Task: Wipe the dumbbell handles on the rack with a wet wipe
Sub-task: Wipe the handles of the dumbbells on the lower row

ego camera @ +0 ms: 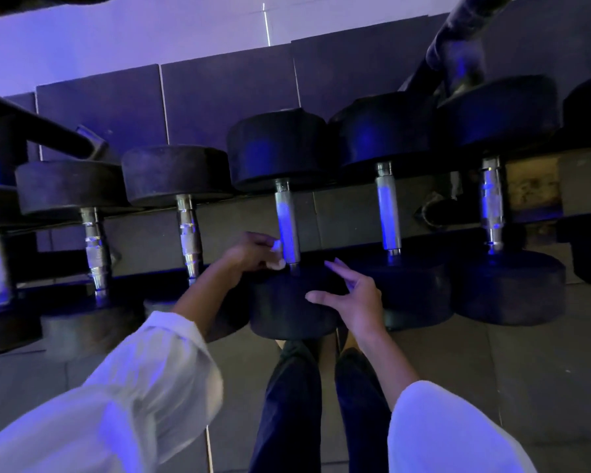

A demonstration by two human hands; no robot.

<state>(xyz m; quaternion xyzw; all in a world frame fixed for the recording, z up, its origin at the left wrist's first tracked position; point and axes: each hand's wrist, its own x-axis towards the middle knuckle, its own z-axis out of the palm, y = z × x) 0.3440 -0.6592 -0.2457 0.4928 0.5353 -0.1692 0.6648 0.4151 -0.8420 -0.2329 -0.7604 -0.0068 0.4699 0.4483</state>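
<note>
Now: my left grip (249, 252) pinches the wet wipe (276, 254) against the near end of the middle dumbbell handle (287, 223) on the rack (533, 189); right grip (352, 298) open, fingers spread, over its front weight.

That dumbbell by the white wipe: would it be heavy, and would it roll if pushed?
Probably heavy: the dumbbell has two thick, bulky heads. It likely wouldn't roll far, since neighbouring dumbbells crowd both sides. Its metal handle looks knurled, so probably grippy rather than slippery.

Loose white sleeves (144, 387), dark trousers (287, 404)
</note>
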